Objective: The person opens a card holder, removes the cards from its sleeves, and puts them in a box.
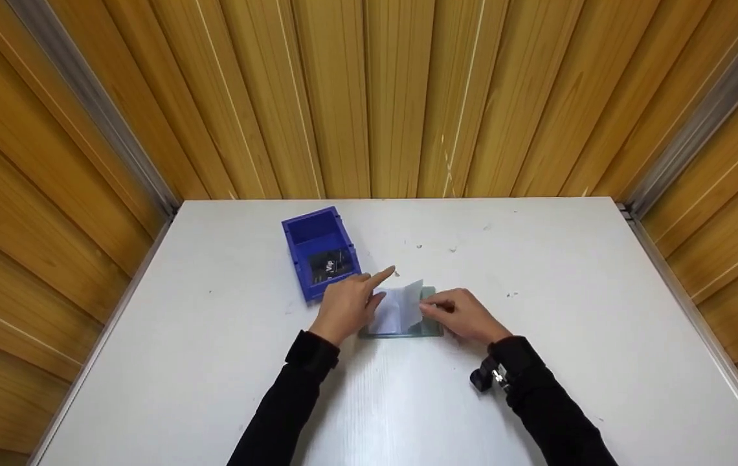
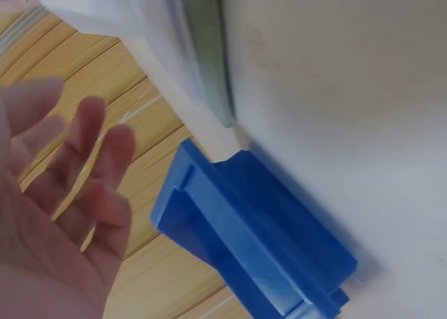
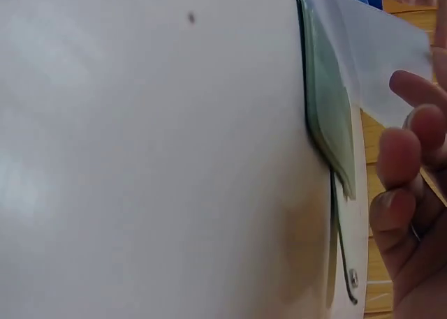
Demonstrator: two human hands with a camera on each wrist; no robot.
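Observation:
A small green card holder point(image 1: 432, 325) lies spread on the white table, its translucent plastic sleeves showing. My right hand point(image 1: 464, 314) pinches the edge of one raised sleeve point(image 1: 412, 304) between thumb and fingers. Over the holder's left side is my left hand point(image 1: 344, 306), index finger extended and thumb by the sleeves. In the left wrist view, the left hand's fingers point(image 2: 91, 134) are loosely bent with nothing in them. A snap strap point(image 3: 353, 278) shows beyond the holder's green cover point(image 3: 328, 102) in the right wrist view.
A blue plastic box point(image 1: 296, 262) stands just behind and left of the left hand. Inside it lies a black card point(image 1: 331, 264) with "Vip" lettering. Small scraps dot the white table point(image 1: 570, 375). Wood-patterned walls point(image 1: 395, 97) enclose the back and both sides.

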